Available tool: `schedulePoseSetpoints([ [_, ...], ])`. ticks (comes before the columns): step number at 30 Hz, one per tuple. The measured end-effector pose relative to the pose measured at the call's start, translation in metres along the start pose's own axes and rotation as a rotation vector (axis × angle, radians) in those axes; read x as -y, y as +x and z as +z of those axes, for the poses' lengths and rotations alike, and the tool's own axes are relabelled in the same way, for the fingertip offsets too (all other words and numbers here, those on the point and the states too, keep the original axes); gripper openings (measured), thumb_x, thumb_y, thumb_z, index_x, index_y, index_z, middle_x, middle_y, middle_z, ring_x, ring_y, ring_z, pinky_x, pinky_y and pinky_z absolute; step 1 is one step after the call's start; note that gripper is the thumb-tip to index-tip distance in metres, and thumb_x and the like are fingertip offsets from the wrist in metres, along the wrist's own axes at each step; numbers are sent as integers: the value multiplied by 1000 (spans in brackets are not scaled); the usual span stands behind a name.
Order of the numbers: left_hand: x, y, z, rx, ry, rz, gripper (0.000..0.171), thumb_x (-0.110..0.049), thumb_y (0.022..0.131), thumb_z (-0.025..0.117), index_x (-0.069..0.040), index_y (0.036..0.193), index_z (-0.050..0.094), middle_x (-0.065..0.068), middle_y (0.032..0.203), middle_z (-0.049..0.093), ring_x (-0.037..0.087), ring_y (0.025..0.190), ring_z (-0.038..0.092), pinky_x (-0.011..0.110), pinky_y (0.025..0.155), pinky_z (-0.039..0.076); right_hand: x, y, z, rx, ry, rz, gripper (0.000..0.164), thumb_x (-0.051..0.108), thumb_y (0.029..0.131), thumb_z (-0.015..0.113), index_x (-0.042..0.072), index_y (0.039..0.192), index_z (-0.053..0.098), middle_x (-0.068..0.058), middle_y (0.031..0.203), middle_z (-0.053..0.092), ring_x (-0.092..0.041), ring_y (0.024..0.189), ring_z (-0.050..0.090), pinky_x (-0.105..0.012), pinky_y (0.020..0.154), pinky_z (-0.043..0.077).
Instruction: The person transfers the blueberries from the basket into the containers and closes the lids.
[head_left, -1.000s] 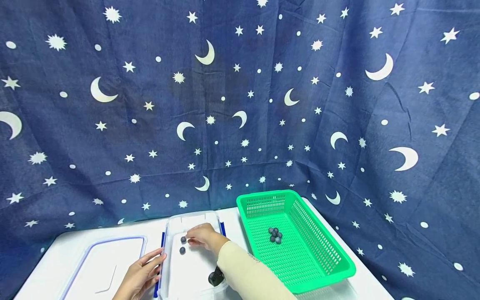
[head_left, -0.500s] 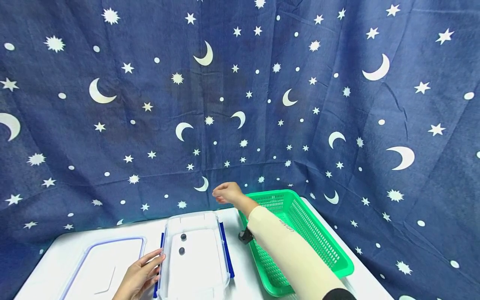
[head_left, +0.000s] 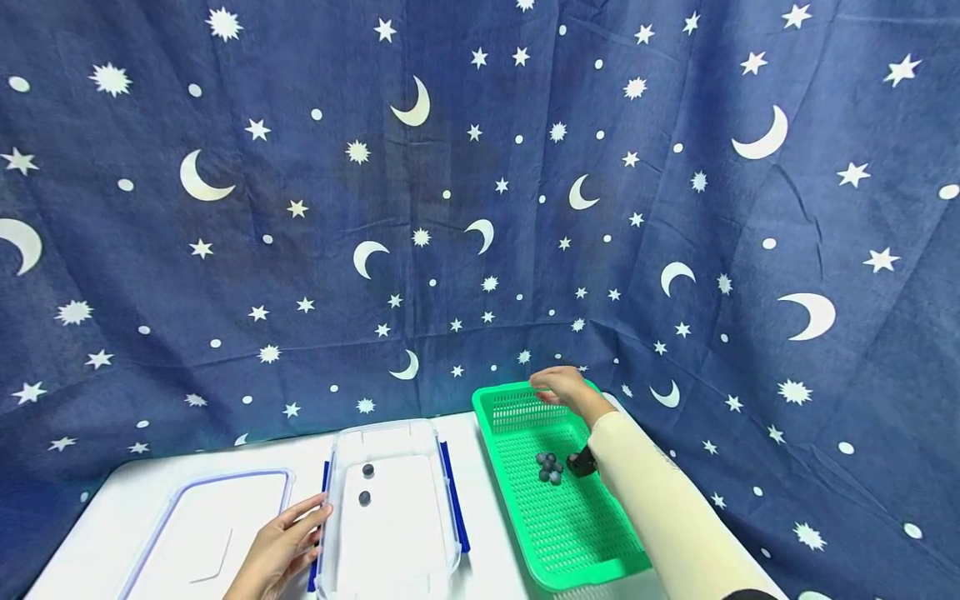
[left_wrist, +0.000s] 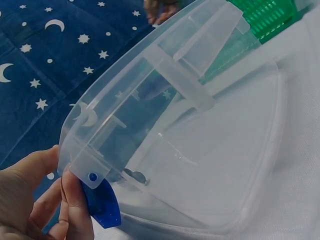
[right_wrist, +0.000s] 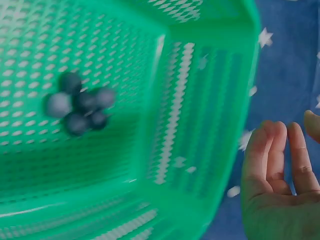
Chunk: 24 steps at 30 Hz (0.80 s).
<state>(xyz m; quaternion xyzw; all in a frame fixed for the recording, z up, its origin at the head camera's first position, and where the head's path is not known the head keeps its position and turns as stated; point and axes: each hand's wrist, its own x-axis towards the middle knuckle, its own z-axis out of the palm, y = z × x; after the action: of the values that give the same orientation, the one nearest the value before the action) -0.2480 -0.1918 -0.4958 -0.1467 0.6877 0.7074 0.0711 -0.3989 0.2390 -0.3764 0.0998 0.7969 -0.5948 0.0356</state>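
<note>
My left hand holds the left edge of a clear plastic container by its blue latch, thumb and fingers at the rim. Two blueberries lie apart on the container's floor, toward its left side. Above the far end of a green plastic basket, my right hand hovers with relaxed fingers; the right wrist view shows the hand beyond the rim, nothing visible in it. Several blueberries sit clustered on the basket's perforated floor.
A clear lid with a bluish seal lies on the white table left of the container. Another blue latch hangs on the container's right side. A dark blue curtain with moons and stars stands behind the table and along its right.
My right hand has lifted out of the container and travelled right, over the basket's far end. The left hand stays at the container's edge. The two blueberries there remain in place.
</note>
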Motion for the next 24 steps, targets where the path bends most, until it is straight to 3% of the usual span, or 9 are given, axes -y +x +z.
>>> schedulePoseSetpoints([
  [7, -1, 0, 1, -7, -18, 0, 59, -28, 89, 74, -1, 138, 54, -3, 76, 61, 5, 66, 59, 19, 57, 57, -48, 0, -19, -39, 53, 64, 38, 5, 90, 66, -10, 125, 60, -12, 110, 66, -11, 73, 68, -23, 69, 60],
  [15, -2, -3, 2, -9, -14, -18, 62, -30, 89, 74, -2, 140, 51, -4, 78, 62, 6, 67, 59, 19, 57, 57, -90, -8, -24, -71, -8, 78, 29, 2, 86, 68, -12, 112, 66, -7, 91, 69, -13, 74, 66, -27, 69, 61],
  [24, -2, -2, 1, -8, -3, -18, 66, -33, 88, 74, -2, 142, 50, -5, 82, 63, 6, 71, 59, 19, 59, 58, -110, -18, -29, -54, -169, 61, 16, 2, 84, 71, -7, 96, 71, -5, 86, 70, -14, 80, 65, -27, 71, 60],
])
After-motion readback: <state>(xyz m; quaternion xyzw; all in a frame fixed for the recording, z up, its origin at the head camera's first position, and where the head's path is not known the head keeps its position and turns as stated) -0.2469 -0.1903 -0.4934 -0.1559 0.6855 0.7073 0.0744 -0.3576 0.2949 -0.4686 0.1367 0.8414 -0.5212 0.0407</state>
